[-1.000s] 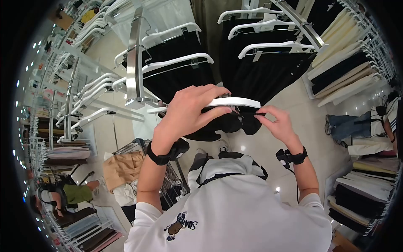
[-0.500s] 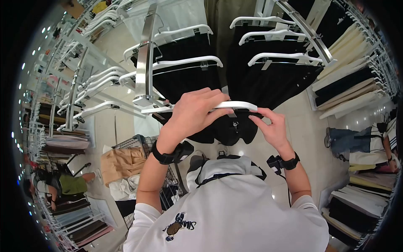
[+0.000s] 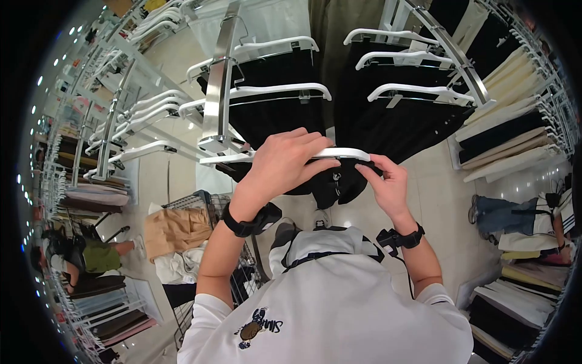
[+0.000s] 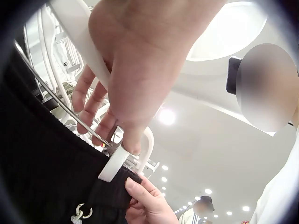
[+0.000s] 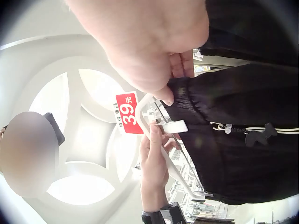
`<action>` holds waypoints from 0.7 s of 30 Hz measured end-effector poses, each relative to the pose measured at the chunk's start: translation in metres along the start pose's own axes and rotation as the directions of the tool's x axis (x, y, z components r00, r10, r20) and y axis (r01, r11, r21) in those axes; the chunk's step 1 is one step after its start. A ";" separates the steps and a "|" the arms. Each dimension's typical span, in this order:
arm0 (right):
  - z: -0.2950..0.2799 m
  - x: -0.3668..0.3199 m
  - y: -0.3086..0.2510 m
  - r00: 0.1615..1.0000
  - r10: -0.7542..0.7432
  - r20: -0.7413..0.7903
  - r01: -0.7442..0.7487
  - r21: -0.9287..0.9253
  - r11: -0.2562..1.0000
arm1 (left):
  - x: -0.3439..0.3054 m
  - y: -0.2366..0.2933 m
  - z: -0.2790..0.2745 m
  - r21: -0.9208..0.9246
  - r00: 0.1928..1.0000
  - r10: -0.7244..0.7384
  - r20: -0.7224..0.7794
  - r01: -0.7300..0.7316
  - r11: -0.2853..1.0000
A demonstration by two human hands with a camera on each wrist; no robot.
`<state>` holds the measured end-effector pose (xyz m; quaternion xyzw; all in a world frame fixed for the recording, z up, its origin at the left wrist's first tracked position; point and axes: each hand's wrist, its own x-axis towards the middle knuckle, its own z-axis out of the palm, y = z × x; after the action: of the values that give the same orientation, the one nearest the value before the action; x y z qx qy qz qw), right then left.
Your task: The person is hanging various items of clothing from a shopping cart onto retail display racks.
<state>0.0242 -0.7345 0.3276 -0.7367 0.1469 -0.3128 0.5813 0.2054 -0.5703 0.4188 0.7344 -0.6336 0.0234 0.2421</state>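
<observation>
A white hanger with a metal bar and white clips bears black trousers, whose waistband has a drawstring with a metal end. My left hand is curled over the middle of the hanger, its thumb at a clip in the left wrist view. At the hanger's right end, my right hand pinches the corner of the waistband between thumb and fingers. The right wrist view shows a red and white price tag beside the hanger.
Metal rails with more black garments on white hangers stand ahead. A cart holding tan and white clothes is at the left. Racks of folded-over garments line the right, where another person's jeans show.
My right hand has shifted left and a little down, from beside the hanger's end to the waistband just under it. The hanger has tilted slightly, and the rails appear lower and further right.
</observation>
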 end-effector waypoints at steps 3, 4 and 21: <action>0.002 0.002 0.005 0.999 0.045 -0.008 -0.044 0.060 0.997 | -0.002 0.002 0.002 0.048 0.999 0.009 -0.041 -0.007 0.999; 0.003 0.002 0.007 0.998 0.058 -0.021 -0.056 0.070 0.996 | -0.004 0.007 0.002 0.050 0.999 -0.003 -0.042 0.005 0.999; 0.028 -0.019 0.009 0.950 -0.306 -0.055 0.279 -0.283 0.917 | -0.225 -0.124 0.047 -0.744 0.435 -0.849 -0.299 0.451 0.493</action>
<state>0.0285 -0.7044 0.3098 -0.8068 0.1050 -0.4090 0.4132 0.2649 -0.3716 0.2598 0.7640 -0.1279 -0.0172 0.6322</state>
